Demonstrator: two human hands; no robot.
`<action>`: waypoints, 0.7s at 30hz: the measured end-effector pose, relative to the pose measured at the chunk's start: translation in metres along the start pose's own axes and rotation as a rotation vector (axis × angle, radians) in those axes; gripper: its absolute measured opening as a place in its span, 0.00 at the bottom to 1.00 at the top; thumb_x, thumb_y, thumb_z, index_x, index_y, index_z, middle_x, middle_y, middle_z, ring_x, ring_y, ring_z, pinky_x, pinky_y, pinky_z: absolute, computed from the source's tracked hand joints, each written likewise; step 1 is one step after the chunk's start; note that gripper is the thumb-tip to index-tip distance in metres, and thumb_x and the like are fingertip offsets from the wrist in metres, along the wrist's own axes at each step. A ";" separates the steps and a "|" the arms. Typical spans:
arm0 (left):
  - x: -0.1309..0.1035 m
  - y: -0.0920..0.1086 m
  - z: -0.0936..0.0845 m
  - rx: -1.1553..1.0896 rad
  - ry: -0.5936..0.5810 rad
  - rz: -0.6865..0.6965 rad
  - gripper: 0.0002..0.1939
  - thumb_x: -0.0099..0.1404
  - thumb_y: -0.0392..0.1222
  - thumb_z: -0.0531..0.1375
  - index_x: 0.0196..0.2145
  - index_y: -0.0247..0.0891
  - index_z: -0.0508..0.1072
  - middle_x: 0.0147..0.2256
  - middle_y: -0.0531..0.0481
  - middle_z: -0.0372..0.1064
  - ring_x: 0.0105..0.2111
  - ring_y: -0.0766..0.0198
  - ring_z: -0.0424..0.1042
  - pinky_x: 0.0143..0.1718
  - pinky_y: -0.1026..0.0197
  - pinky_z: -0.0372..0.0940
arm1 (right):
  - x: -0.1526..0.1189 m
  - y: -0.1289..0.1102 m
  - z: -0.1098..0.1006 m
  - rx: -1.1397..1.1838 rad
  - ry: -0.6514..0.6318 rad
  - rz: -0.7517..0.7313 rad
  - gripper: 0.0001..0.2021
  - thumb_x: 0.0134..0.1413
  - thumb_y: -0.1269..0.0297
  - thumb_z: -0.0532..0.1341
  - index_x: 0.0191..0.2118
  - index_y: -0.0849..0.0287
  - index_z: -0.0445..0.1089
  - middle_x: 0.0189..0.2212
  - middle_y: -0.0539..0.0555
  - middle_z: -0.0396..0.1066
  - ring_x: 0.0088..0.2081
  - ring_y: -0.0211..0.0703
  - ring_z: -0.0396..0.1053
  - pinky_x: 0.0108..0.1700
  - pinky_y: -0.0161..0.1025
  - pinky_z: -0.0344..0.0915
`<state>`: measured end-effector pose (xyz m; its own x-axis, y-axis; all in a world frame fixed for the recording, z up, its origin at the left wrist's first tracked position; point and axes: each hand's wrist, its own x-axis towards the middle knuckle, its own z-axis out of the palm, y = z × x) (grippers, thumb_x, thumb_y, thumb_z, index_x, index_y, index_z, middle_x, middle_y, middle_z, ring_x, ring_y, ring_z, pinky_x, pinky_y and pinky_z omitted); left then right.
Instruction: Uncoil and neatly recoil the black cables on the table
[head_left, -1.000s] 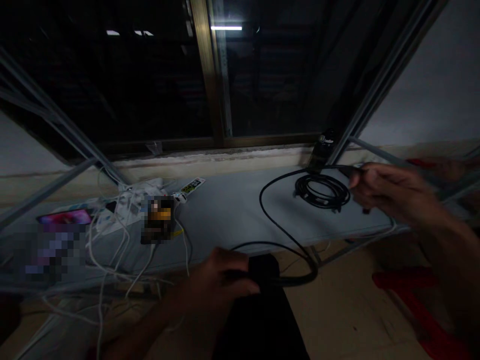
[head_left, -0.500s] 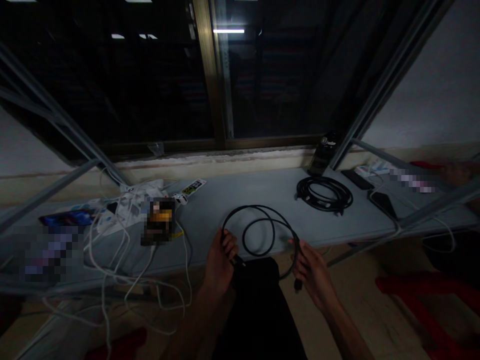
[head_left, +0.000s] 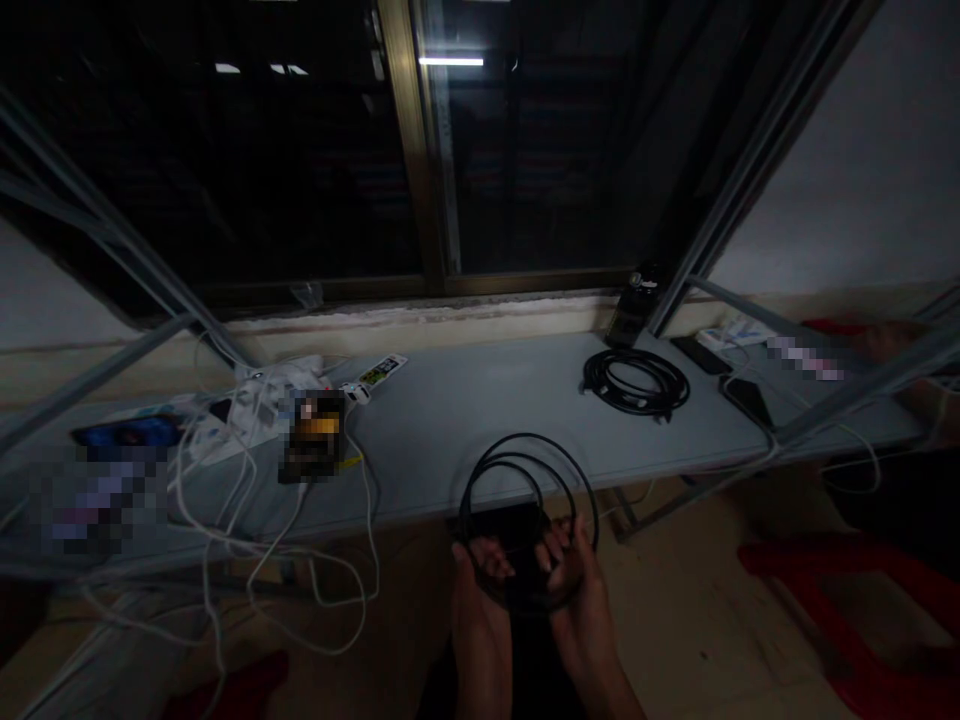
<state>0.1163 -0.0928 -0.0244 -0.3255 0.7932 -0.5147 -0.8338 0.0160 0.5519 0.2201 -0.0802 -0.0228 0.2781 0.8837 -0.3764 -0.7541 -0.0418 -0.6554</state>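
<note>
A thin black cable [head_left: 534, 436], looped into several rings, is held in front of me at the table's near edge. My left hand [head_left: 484, 572] is closed around the left side of the loops, thumb up. On the right side, my right hand [head_left: 568, 560] grips the same loops with curled fingers. The hands are close together, with the rings rising between and above them. I cannot make out the cable's ends in the dim light. Farther right on the table lies another coiled black cable [head_left: 636, 382], apart from my hands.
White cords [head_left: 247, 540] tangle at the left and hang off the grey table [head_left: 442, 400]. A pixelated device [head_left: 313, 435] lies near them. A dark bottle [head_left: 634, 305] stands by the window. Dark phones [head_left: 746, 402] and another person's hand [head_left: 892, 340] are at right, above a red stool [head_left: 795, 610].
My hands have come closer together and lower, toward my body. The cable's wide loops are now gathered into tighter, overlapping rings. The view has shifted slightly.
</note>
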 end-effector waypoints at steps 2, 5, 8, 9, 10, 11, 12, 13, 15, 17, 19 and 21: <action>0.001 -0.001 -0.015 0.091 0.021 0.041 0.32 0.63 0.71 0.76 0.33 0.35 0.79 0.34 0.45 0.75 0.34 0.59 0.73 0.41 0.59 0.70 | 0.006 -0.010 0.005 0.037 -0.035 0.000 0.24 0.61 0.41 0.79 0.42 0.54 0.72 0.35 0.48 0.70 0.36 0.41 0.70 0.38 0.37 0.72; 0.000 0.002 -0.031 0.166 0.000 0.053 0.31 0.62 0.69 0.77 0.41 0.36 0.83 0.46 0.40 0.81 0.49 0.49 0.80 0.52 0.54 0.74 | 0.012 -0.019 0.012 0.084 -0.041 0.015 0.26 0.63 0.42 0.79 0.38 0.54 0.66 0.31 0.46 0.63 0.30 0.38 0.62 0.32 0.36 0.68; 0.003 0.003 -0.038 0.173 0.017 -0.052 0.30 0.65 0.69 0.74 0.49 0.40 0.84 0.58 0.38 0.79 0.64 0.41 0.75 0.61 0.47 0.73 | 0.011 -0.018 0.019 0.128 -0.033 0.061 0.29 0.60 0.42 0.81 0.36 0.55 0.63 0.29 0.44 0.59 0.27 0.36 0.56 0.29 0.34 0.64; 0.005 0.003 -0.038 0.170 0.010 -0.107 0.31 0.66 0.70 0.73 0.52 0.41 0.84 0.60 0.37 0.78 0.66 0.40 0.73 0.62 0.45 0.72 | 0.010 -0.017 0.020 0.148 -0.028 0.083 0.31 0.56 0.42 0.83 0.36 0.55 0.63 0.28 0.43 0.58 0.27 0.35 0.55 0.28 0.33 0.64; 0.007 0.002 -0.038 0.165 -0.009 -0.159 0.33 0.66 0.73 0.72 0.53 0.42 0.83 0.61 0.36 0.78 0.67 0.38 0.73 0.63 0.42 0.72 | 0.008 -0.015 0.021 0.160 -0.022 0.099 0.32 0.53 0.42 0.84 0.36 0.55 0.63 0.28 0.43 0.57 0.27 0.35 0.55 0.28 0.33 0.64; 0.009 0.001 -0.036 0.160 -0.038 -0.194 0.36 0.65 0.75 0.71 0.54 0.42 0.83 0.60 0.35 0.79 0.65 0.37 0.74 0.63 0.41 0.72 | 0.006 -0.013 0.021 0.155 -0.015 0.105 0.33 0.50 0.41 0.85 0.36 0.55 0.64 0.28 0.43 0.58 0.27 0.35 0.55 0.29 0.32 0.64; 0.010 0.000 -0.034 0.159 -0.070 -0.203 0.38 0.63 0.77 0.72 0.54 0.41 0.83 0.58 0.34 0.80 0.62 0.36 0.77 0.61 0.40 0.73 | 0.004 -0.010 0.021 0.128 -0.014 0.104 0.33 0.50 0.39 0.85 0.36 0.56 0.66 0.28 0.44 0.59 0.28 0.35 0.57 0.30 0.32 0.65; 0.009 -0.001 -0.032 0.161 -0.101 -0.185 0.40 0.61 0.77 0.73 0.53 0.40 0.83 0.55 0.34 0.81 0.56 0.38 0.80 0.58 0.41 0.74 | 0.001 -0.008 0.019 0.081 -0.017 0.093 0.32 0.52 0.36 0.84 0.36 0.56 0.68 0.29 0.45 0.62 0.29 0.36 0.60 0.31 0.33 0.68; 0.005 -0.002 -0.025 0.175 -0.146 -0.092 0.37 0.59 0.73 0.77 0.48 0.36 0.84 0.48 0.35 0.82 0.45 0.46 0.83 0.52 0.47 0.77 | -0.004 -0.002 0.017 -0.033 -0.029 0.062 0.30 0.56 0.34 0.80 0.39 0.55 0.74 0.34 0.48 0.70 0.34 0.40 0.68 0.36 0.35 0.72; -0.002 -0.001 -0.016 0.166 -0.172 -0.008 0.32 0.59 0.67 0.80 0.42 0.35 0.83 0.43 0.38 0.82 0.39 0.53 0.82 0.48 0.52 0.78 | -0.009 0.003 0.015 -0.093 -0.037 0.053 0.28 0.57 0.34 0.80 0.43 0.54 0.78 0.40 0.51 0.76 0.41 0.45 0.74 0.42 0.38 0.75; -0.008 0.001 -0.009 0.136 -0.183 -0.003 0.31 0.59 0.65 0.81 0.40 0.34 0.83 0.43 0.38 0.82 0.41 0.52 0.83 0.50 0.52 0.78 | -0.013 0.005 0.015 -0.098 -0.046 0.056 0.27 0.55 0.36 0.81 0.45 0.53 0.79 0.43 0.52 0.78 0.44 0.48 0.76 0.46 0.41 0.77; -0.011 0.001 -0.008 0.124 -0.179 -0.051 0.31 0.60 0.66 0.80 0.44 0.35 0.84 0.48 0.36 0.83 0.50 0.45 0.84 0.57 0.49 0.78 | -0.016 0.003 0.019 -0.107 -0.081 0.060 0.27 0.56 0.37 0.81 0.45 0.53 0.80 0.43 0.53 0.78 0.43 0.48 0.77 0.46 0.43 0.78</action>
<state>0.1160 -0.1066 -0.0233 -0.1911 0.8847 -0.4253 -0.7820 0.1247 0.6107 0.2024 -0.0856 -0.0065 0.1826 0.9126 -0.3657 -0.6990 -0.1411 -0.7011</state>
